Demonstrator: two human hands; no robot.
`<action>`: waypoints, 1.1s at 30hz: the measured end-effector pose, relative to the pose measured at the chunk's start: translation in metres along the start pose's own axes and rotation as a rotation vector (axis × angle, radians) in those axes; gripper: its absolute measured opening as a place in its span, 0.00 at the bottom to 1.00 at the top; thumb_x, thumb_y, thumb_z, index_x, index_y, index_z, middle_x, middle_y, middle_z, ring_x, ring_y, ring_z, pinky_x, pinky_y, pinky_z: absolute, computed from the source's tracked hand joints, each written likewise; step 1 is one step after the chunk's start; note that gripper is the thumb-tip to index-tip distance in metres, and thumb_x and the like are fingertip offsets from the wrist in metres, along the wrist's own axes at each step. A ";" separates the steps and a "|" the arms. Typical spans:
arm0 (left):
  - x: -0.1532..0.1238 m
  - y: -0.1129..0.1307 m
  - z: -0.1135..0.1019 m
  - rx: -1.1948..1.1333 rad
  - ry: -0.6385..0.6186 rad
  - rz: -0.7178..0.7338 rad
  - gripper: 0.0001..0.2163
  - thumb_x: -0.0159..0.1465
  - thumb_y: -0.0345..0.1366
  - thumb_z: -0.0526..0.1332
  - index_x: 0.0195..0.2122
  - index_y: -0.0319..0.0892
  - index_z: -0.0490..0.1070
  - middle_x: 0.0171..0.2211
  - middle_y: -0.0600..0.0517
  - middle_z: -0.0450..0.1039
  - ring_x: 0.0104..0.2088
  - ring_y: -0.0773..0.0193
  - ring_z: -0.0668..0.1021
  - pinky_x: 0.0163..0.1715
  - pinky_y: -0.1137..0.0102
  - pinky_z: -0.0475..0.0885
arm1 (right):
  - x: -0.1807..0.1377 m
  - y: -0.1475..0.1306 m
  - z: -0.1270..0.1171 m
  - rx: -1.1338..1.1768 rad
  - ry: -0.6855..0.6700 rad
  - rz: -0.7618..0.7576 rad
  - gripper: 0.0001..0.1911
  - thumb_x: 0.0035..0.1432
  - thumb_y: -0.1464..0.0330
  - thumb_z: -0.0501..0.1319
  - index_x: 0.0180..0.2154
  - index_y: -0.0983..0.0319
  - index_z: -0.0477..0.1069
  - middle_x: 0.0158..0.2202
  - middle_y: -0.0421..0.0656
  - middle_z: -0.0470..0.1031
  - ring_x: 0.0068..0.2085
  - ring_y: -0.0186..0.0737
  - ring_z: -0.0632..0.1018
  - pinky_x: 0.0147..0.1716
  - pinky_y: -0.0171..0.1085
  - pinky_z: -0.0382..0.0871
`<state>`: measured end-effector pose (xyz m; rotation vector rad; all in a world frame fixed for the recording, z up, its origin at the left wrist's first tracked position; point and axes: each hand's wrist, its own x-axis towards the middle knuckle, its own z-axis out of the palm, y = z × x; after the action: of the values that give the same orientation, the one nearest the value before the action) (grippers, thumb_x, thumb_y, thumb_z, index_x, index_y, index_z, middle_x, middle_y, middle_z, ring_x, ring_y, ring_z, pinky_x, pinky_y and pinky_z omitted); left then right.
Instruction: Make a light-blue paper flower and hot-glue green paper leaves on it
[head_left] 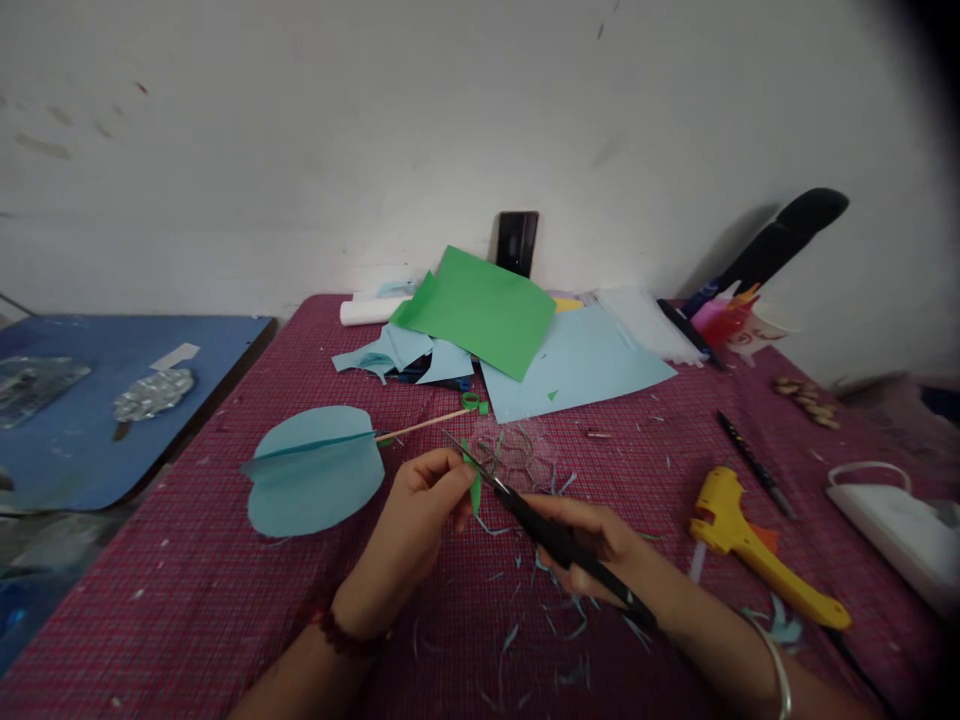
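Observation:
My left hand (431, 505) pinches a small piece of green paper (475, 490) between thumb and fingers. In my right hand (607, 550) is a pair of black-handled scissors (551, 535), its blades pointing up and left across the green piece. To the left of my hands lies a light blue paper shape (319, 490) with a raised fold along its middle and a thin wooden stick (427, 424) running out from it. A small green paper ring (470, 400) sits just beyond the blades. Thin blue paper scraps (510, 638) are scattered below my hands.
Green paper (487, 310) lies over light blue sheets (585, 355) at the back. A phone (517, 242) leans on the wall. On the right are a yellow glue gun (757, 550), a pen (754, 463) and a white device (892, 530). A blue table (225, 345) stands left.

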<state>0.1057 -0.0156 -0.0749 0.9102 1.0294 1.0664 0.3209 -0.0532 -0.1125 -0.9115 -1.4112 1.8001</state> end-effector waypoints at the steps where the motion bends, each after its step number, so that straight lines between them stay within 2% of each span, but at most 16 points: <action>1: 0.000 0.000 0.000 0.017 0.000 0.004 0.12 0.54 0.37 0.64 0.17 0.42 0.63 0.13 0.59 0.62 0.15 0.74 0.62 0.16 0.76 0.56 | 0.000 0.000 0.000 0.017 -0.015 -0.003 0.37 0.46 0.60 0.72 0.59 0.51 0.69 0.33 0.40 0.72 0.27 0.33 0.67 0.24 0.33 0.62; 8: -0.001 0.000 0.002 0.076 0.021 0.024 0.12 0.53 0.38 0.62 0.17 0.42 0.62 0.12 0.60 0.60 0.14 0.74 0.60 0.15 0.76 0.55 | 0.000 0.000 0.004 0.103 -0.056 -0.041 0.34 0.49 0.59 0.71 0.58 0.51 0.69 0.29 0.38 0.70 0.24 0.28 0.64 0.21 0.29 0.56; 17: 0.000 -0.001 0.004 0.074 0.038 0.017 0.12 0.53 0.37 0.62 0.17 0.42 0.62 0.13 0.59 0.61 0.14 0.74 0.60 0.16 0.76 0.55 | 0.000 0.010 0.009 0.104 0.015 0.015 0.36 0.46 0.59 0.71 0.58 0.53 0.70 0.27 0.37 0.68 0.21 0.28 0.64 0.18 0.30 0.57; 25: 0.001 -0.002 0.002 0.082 0.020 0.032 0.13 0.54 0.37 0.62 0.16 0.42 0.62 0.13 0.59 0.61 0.15 0.74 0.60 0.16 0.75 0.55 | -0.001 0.006 0.016 0.116 0.013 -0.042 0.33 0.50 0.58 0.70 0.58 0.53 0.69 0.27 0.37 0.68 0.20 0.26 0.63 0.16 0.28 0.57; 33: 0.001 -0.003 0.002 0.095 0.023 0.031 0.13 0.54 0.37 0.62 0.16 0.42 0.62 0.13 0.59 0.61 0.15 0.74 0.61 0.17 0.75 0.55 | -0.002 0.005 0.018 0.124 0.009 -0.038 0.32 0.51 0.60 0.69 0.58 0.53 0.69 0.25 0.36 0.68 0.18 0.25 0.63 0.15 0.27 0.58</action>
<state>0.1083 -0.0158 -0.0772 0.9955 1.0962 1.0632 0.3062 -0.0654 -0.1143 -0.8223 -1.2880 1.8306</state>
